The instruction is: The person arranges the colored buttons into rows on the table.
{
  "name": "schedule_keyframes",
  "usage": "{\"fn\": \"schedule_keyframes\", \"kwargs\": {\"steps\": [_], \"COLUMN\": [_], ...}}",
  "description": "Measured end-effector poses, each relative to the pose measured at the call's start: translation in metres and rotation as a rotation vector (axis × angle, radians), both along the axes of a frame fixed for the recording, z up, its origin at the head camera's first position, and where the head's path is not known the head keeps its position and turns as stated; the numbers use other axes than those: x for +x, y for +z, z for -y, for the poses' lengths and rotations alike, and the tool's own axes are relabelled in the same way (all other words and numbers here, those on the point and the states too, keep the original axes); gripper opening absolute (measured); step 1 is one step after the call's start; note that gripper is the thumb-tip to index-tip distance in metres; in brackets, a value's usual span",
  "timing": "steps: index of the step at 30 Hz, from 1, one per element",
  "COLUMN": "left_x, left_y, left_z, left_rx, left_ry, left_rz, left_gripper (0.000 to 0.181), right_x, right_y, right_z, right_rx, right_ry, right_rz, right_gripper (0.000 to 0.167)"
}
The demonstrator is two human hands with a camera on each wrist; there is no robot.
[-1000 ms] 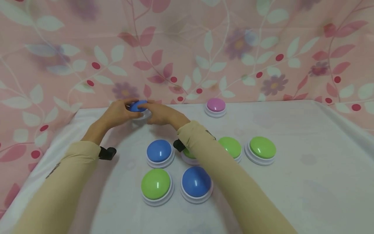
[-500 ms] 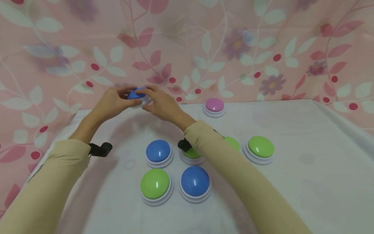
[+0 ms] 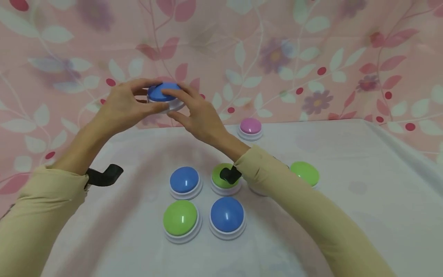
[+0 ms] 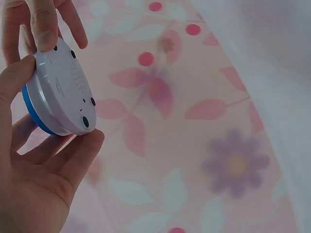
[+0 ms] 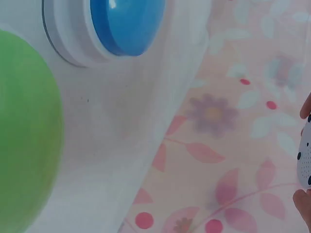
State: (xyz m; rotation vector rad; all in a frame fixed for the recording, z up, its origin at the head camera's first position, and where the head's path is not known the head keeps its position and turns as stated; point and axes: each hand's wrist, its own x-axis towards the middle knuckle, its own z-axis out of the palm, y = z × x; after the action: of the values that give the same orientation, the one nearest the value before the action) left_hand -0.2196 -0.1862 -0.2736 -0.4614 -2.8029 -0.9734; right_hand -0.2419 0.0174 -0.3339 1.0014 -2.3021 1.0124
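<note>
A blue-domed button with a white base (image 3: 166, 93) is up in the air above the back left of the table. My left hand (image 3: 121, 105) grips its left side, thumb at the front of the base. On its right side my right hand (image 3: 202, 115) holds it, a finger across the dome and the thumb near the base. In the left wrist view the white underside (image 4: 68, 87) with dark round feet faces the camera, fingers of both hands around it. The right wrist view catches only part of that underside (image 5: 304, 155) at its right edge.
On the white cloth (image 3: 346, 215) stand a blue button (image 3: 184, 179), a green one (image 3: 180, 217), another blue one (image 3: 227, 214) and a green one (image 3: 221, 173). Farther right is a green button (image 3: 304, 173); a pink one (image 3: 250, 126) stands near the flowered backdrop (image 3: 214, 46).
Both hands have lifted the blue button from the table's back left up in front of the backdrop. The right forearm has shifted to the right.
</note>
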Motion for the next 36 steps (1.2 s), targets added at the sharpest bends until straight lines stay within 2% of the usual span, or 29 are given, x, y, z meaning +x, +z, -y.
{"fn": "schedule_keyframes", "kwargs": {"steps": [3, 7, 11, 16, 24, 27, 31, 36], "left_x": [0.013, 0.028, 0.04, 0.055, 0.073, 0.079, 0.086, 0.091], "left_y": [0.007, 0.011, 0.01, 0.006, -0.003, -0.008, -0.016, -0.03], "left_z": [-0.006, -0.014, -0.024, -0.037, -0.053, -0.06, -0.072, -0.085], "left_rx": [0.015, 0.023, -0.015, -0.094, -0.186, -0.193, -0.164, -0.117], "left_ry": [-0.035, -0.131, -0.231, -0.3, -0.373, -0.41, -0.431, -0.439], "left_rz": [-0.055, -0.215, -0.396, -0.527, -0.68, -0.726, -0.744, -0.722], "left_gripper": [0.067, 0.062, 0.068, 0.076, 0.078, 0.077, 0.075, 0.073], "right_x": [0.009, 0.019, 0.029, 0.043, 0.069, 0.078, 0.088, 0.102], "right_y": [0.006, 0.013, 0.019, 0.022, 0.019, 0.018, 0.015, 0.006], "right_z": [-0.008, -0.021, -0.038, -0.06, -0.091, -0.104, -0.118, -0.132], "right_rx": [-0.052, -0.118, -0.185, -0.212, -0.178, -0.148, -0.137, -0.114], "right_ry": [0.04, 0.105, 0.178, 0.238, 0.238, 0.225, 0.224, 0.196], "right_rz": [-0.046, -0.103, -0.132, -0.148, -0.166, -0.154, -0.127, -0.075], "right_gripper": [0.052, 0.051, 0.05, 0.05, 0.053, 0.056, 0.057, 0.059]}}
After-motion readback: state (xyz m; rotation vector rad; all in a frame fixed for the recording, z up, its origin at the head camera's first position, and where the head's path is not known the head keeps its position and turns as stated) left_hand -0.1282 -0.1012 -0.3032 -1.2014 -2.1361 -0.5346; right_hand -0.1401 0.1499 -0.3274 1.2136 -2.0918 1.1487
